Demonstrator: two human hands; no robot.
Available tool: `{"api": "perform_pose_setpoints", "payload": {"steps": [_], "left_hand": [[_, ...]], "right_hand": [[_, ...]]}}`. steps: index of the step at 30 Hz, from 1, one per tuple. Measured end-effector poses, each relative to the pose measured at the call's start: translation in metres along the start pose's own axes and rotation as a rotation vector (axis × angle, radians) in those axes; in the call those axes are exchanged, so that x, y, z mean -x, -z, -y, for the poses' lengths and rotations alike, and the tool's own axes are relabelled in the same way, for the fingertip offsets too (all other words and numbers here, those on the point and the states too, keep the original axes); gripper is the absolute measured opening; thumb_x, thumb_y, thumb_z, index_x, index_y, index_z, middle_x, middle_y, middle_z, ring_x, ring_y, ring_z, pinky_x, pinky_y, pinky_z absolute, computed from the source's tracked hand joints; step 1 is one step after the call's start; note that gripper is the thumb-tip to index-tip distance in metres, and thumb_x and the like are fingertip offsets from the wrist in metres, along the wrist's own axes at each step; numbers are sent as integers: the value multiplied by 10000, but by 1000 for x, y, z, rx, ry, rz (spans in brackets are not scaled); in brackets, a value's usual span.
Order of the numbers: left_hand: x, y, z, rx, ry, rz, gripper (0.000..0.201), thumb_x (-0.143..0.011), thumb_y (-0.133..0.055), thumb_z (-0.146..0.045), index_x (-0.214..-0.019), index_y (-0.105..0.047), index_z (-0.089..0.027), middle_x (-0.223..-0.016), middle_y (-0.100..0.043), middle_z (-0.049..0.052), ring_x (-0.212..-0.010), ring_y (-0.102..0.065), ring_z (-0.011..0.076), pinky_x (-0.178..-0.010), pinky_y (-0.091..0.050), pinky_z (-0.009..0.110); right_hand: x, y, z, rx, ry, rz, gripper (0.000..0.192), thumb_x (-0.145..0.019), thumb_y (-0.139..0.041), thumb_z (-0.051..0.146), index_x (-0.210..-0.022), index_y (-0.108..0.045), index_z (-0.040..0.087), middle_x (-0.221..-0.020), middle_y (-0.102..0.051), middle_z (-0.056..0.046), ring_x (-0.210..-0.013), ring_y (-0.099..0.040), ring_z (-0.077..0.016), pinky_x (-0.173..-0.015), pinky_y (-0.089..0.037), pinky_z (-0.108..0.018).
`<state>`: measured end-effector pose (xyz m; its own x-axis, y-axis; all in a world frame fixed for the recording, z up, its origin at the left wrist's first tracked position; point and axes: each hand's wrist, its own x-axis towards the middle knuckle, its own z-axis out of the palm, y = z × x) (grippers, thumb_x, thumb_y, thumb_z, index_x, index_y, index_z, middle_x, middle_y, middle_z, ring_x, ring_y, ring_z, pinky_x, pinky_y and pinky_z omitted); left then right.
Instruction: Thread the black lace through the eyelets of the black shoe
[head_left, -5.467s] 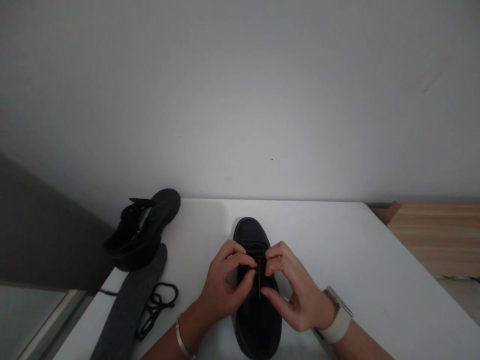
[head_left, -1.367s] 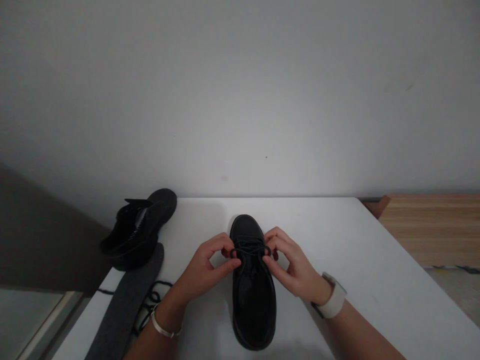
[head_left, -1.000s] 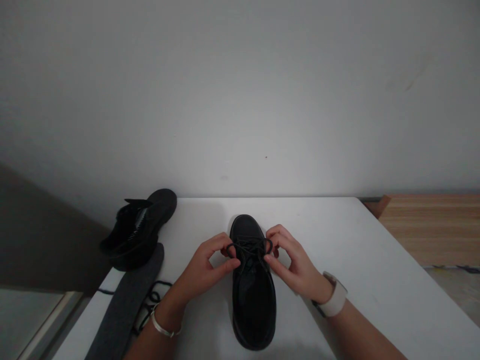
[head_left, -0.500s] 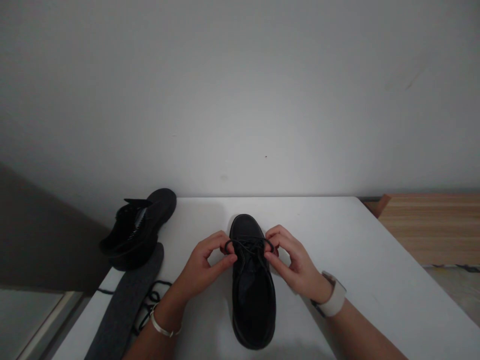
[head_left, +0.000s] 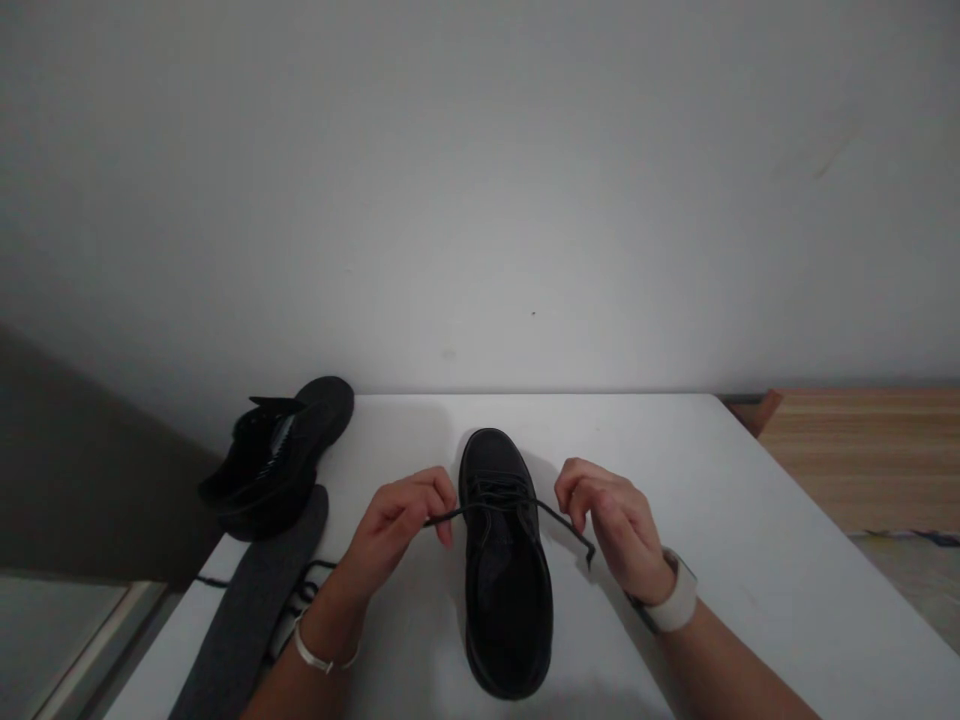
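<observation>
A black lace-up shoe [head_left: 508, 610] stands upright on the white table with its toe toward the wall. Dark shoelace [head_left: 555, 514] stretches out from both sides of its eyelets. On the left of the shoe, my left hand [head_left: 405, 515] is closed on one lace end, which runs nearly straight across to the eyelets. To the right, my right hand [head_left: 611, 520] has its fingers curled on the other length, and a short bent tip hangs below them. Part of the lace is hidden behind the fingers.
Another black shoe [head_left: 262, 500] lies at the table's left edge, tilted toward the wall. A dark grey insole [head_left: 247, 610] and a loose black lace [head_left: 307, 590] are near my left forearm. A wood-grain surface [head_left: 870, 455] lies past the white table's [head_left: 720, 470] right edge.
Both hands have moved apart, away from the shoe. The lace loops beside the eyelets have become two long lengths drawn outward, and the right tip now shows.
</observation>
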<state>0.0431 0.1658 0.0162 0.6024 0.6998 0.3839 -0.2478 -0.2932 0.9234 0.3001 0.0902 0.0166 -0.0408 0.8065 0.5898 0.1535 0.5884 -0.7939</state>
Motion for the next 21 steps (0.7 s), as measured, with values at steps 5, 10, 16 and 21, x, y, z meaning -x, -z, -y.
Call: {"api": "perform_pose_setpoints", "payload": {"steps": [5,10,16,21], "left_hand": [[-1,-3,-2,-7,82,-2,705,-985,-355,-619,-555,-704,-183,-677,-545,58,-615,-505,179,-626,-390,342],[-8,-6,1,-283,95,-136,449,-956,-574,-440,-599,-634,-175,-701,-557,23,-675,-529,163,-655,-402,301],[-9,-12,3,-380,135,-126,122,-882,-664,-263,-801,-665,-172,-755,-598,11,-716,-559,160,-688,-444,286],[-10,-14,-2,-395,179,-85,67,-838,-686,-227,-835,-662,-165,-758,-600,2,-709,-555,154,-678,-439,276]], "right_hand": [[-2,-1,1,63,18,-41,477,-1044,-376,394,-643,-562,213,-689,-555,-51,-642,-523,-200,-589,-382,-354],[-9,-8,1,226,-63,-10,200,-995,-525,248,-815,-604,212,-792,-581,-43,-737,-546,-193,-673,-422,-344],[-8,-10,-6,243,-126,124,88,-974,-551,212,-930,-628,211,-864,-572,-45,-735,-525,-176,-670,-436,-330],[-8,-8,-2,195,-106,196,81,-966,-543,193,-987,-619,213,-928,-560,-58,-763,-521,-176,-687,-453,-331]]}}
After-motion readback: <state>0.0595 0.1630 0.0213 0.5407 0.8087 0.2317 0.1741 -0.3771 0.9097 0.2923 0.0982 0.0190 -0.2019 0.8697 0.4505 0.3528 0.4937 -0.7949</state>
